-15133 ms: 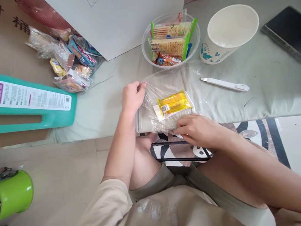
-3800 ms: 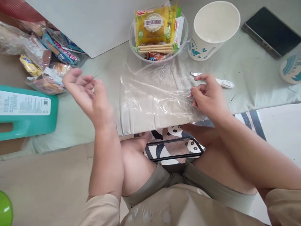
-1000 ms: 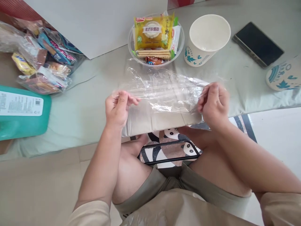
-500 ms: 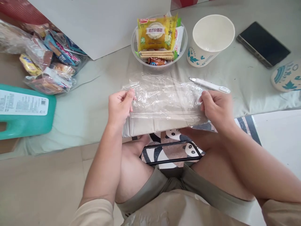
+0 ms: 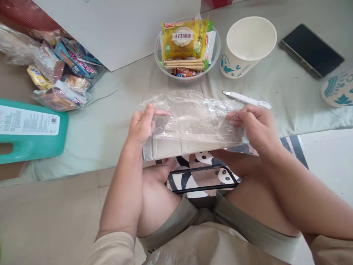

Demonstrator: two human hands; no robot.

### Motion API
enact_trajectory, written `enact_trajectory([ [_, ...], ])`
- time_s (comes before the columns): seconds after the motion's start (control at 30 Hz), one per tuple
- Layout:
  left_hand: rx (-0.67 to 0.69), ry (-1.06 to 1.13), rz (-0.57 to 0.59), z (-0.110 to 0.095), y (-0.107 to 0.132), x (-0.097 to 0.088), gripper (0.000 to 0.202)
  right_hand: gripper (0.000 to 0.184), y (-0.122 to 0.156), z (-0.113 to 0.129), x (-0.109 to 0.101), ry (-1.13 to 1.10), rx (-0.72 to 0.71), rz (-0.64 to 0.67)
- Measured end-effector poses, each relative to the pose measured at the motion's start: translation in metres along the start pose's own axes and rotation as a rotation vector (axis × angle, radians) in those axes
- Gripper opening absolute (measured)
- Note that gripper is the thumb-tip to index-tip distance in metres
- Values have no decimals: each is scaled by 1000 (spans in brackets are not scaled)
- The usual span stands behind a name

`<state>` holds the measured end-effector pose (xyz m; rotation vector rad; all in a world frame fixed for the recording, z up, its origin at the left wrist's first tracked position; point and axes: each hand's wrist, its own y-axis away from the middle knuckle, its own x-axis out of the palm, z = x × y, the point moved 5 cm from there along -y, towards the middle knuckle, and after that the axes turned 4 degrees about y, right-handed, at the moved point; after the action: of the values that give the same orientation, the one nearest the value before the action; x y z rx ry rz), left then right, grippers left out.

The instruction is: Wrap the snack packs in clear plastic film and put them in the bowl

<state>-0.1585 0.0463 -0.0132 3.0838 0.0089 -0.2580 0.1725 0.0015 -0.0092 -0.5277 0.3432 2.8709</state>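
Observation:
A crinkled sheet of clear plastic, perhaps a bag (image 5: 190,119), spans the space between my hands above the table's front edge. My left hand (image 5: 142,123) grips its left side, the index finger stretched along the film and the thumb pressed down. On the opposite side, my right hand (image 5: 255,123) pinches the plastic, its fingertips partly behind the clear film. A white utility knife (image 5: 246,99) lies just beyond my right hand. Behind the plastic stands a clear round bowl (image 5: 157,55) of packaged snacks, with a yellow bread packet (image 5: 184,40) on top.
A large paper cup (image 5: 239,55) stands right of the bowl. Farther right are a phone (image 5: 311,50) and another patterned cup (image 5: 340,90). To the left sit a bag of wrapped snacks (image 5: 62,79) and a teal jug (image 5: 52,143). A white panel (image 5: 124,29) rises behind.
My left index finger has extended inward along the plastic. The right fingers have reached farther in over its side, and the film now bulges a little more in the middle.

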Motion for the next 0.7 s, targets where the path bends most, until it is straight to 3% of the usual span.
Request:
enact_trajectory([
  [0.1,-61,-3,70,3,-1,2,63,28,1,5,-3,94,-3,-38],
  [0.23,-41,-58,29,1,-3,1,48,24,3,13,-7,354,-32,-73],
  [0.4,10,-2,14,-5,-8,4,22,22,2,10,-6,358,35,-33],
  [0.57,-18,128,-125,0,-20,5,32,22,1,12,-4,376,53,-16],
  [0.7,67,45,-107,-1,-27,11,47,26,1,13,-5,398,52,3],
])
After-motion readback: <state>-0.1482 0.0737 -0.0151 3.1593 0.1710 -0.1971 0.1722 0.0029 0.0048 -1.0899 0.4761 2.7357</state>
